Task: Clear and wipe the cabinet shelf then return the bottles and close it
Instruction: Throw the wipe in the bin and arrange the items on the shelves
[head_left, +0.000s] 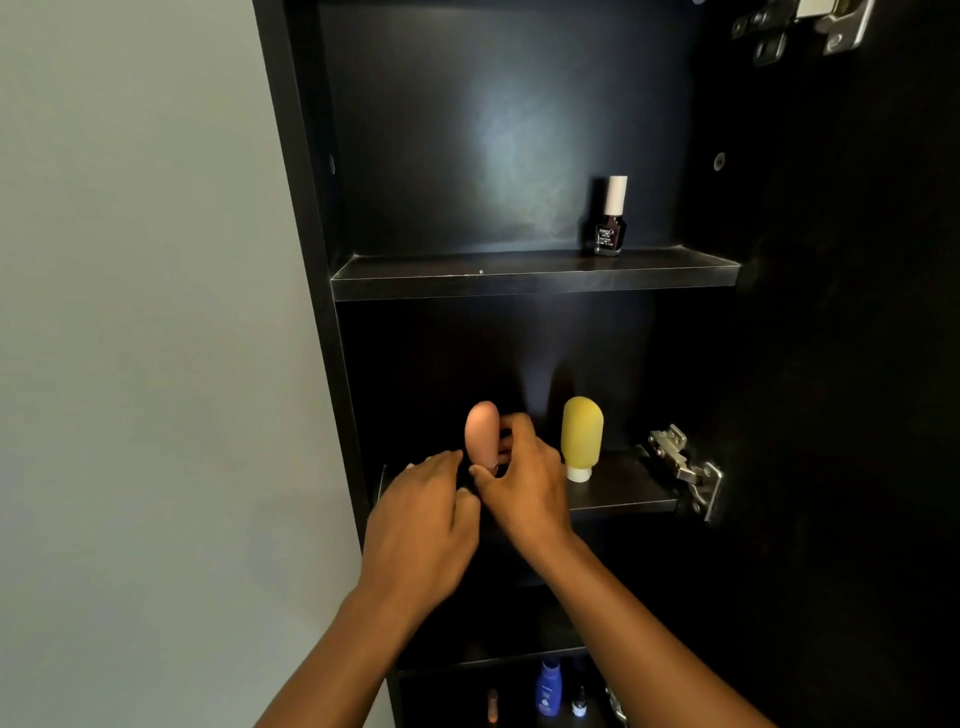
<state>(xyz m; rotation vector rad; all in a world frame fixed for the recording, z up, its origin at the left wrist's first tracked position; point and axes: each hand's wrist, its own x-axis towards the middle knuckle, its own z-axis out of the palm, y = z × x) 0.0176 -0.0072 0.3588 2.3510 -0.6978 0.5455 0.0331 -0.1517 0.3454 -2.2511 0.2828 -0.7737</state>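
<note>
A pink squeeze bottle stands cap-down over the middle shelf of the black cabinet. My right hand grips it, fingers curled round its lower part. My left hand sits just left of it at the shelf's front edge, fingers loosely bent; whether it holds anything I cannot tell. A yellow squeeze bottle stands cap-down on the same shelf to the right. On the upper shelf stands a dark nail polish bottle with a white cap.
The cabinet door is open at the right, with metal hinges beside the middle shelf and another at the top right. A lower shelf holds a blue bottle and small bottles. A pale wall fills the left.
</note>
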